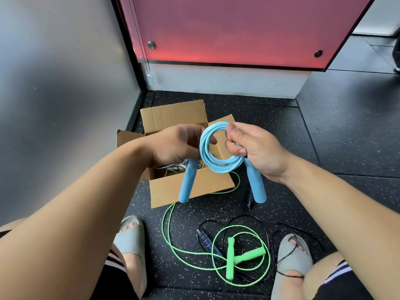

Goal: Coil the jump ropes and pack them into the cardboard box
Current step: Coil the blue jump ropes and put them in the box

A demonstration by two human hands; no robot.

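A light blue jump rope (216, 163) is wound into a round coil held above the open cardboard box (194, 187). My left hand (175, 146) grips the coil's left side, and one blue handle (188, 180) hangs below it. My right hand (255, 148) pinches the coil's right side, with the other blue handle (256, 185) hanging down. Inside the box lie pale rope strands (173, 167). On the floor nearer me lie a green jump rope (238, 256) and a black jump rope (207, 243), both uncoiled and tangled together.
The box stands on black speckled rubber flooring (335, 137) in a corner, with a grey wall (54, 83) on the left and a red panel (227, 29) behind. My feet in grey slippers (129, 237) flank the loose ropes.
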